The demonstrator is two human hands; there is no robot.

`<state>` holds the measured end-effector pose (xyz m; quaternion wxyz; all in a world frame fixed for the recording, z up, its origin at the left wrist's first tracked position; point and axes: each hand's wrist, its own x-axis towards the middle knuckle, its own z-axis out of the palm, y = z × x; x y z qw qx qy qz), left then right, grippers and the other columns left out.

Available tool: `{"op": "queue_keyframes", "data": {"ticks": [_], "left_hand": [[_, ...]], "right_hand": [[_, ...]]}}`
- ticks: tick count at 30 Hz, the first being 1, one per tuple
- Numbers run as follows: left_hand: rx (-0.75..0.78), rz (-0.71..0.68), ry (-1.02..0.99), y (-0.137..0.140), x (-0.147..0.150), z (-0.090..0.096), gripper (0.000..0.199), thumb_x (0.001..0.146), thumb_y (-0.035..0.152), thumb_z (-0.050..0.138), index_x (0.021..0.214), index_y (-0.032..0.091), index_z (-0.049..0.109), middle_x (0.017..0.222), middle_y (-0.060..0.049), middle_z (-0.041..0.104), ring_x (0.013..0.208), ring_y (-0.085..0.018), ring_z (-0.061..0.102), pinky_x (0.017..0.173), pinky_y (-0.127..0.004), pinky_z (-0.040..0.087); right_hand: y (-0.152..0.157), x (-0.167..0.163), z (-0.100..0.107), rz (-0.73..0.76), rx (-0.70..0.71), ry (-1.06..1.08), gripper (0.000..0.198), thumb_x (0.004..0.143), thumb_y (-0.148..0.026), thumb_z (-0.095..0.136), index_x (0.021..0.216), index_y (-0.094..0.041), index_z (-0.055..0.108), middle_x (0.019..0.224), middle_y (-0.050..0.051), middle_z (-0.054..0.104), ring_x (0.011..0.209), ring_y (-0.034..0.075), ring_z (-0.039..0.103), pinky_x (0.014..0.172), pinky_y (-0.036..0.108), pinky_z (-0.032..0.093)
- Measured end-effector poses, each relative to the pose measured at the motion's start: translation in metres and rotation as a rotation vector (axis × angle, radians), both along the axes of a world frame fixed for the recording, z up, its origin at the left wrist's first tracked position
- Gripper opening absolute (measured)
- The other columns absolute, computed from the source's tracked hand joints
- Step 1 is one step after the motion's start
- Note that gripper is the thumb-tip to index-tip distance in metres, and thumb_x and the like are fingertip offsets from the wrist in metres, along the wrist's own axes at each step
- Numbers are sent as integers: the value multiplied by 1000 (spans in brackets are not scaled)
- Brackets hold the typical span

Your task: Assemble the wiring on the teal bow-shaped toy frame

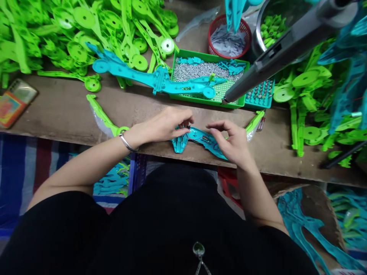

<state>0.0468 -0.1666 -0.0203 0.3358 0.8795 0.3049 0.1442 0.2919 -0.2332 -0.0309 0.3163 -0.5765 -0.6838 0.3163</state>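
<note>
Working over the turquoise shell [197, 134] at the near edge of the table [69, 105], curling the left hand [166, 125] at a small dark part [188, 127], unclear whether pinching it; holding the right hand [233, 144] with fingers slightly spread. Apparently wired already, not yet covered.

A Long Brown Bench With Stripes Below

A long brown bench [65, 105] runs across the view in front of you, its top scuffed and marked. Below its near edge on your left hangs a cloth [17, 168] striped in blue, white and dark red. Beside it, nearer you, stands a dark blue crate [139, 173]. Something red and plastic [229, 187] shows under the bench, and to your right sits a brown, rough-edged bin [321, 210]. The light falls fairly evenly on the bench.
</note>
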Motion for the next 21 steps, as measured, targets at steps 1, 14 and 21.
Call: {"op": "queue_keyframes", "data": {"ticks": [1,14,21], "left_hand": [[-30,25,-28,-2,0,0,18,90,24,66,106,17,62,91,-4,73,79,-14,68,70,-25,48],[124,151,84,-47,-48,-7,21,98,30,57,114,18,63,105,-10,69,98,-24,62,86,-39,50],[118,97,155,-46,-49,-25,18,100,31,53,96,22,69,99,-9,66,95,-24,56,86,-40,46]], "right_hand": [[3,-9,1,29,-24,43,11,90,-30,65,98,-23,68,98,3,78,88,19,73,81,36,58],[12,-43,-10,177,-108,61,31,81,-17,60,111,-22,68,83,0,73,74,14,67,76,31,52],[16,-40,-8,211,-144,47,25,75,-13,55,91,-22,73,84,-1,75,72,13,64,69,28,48]]}}
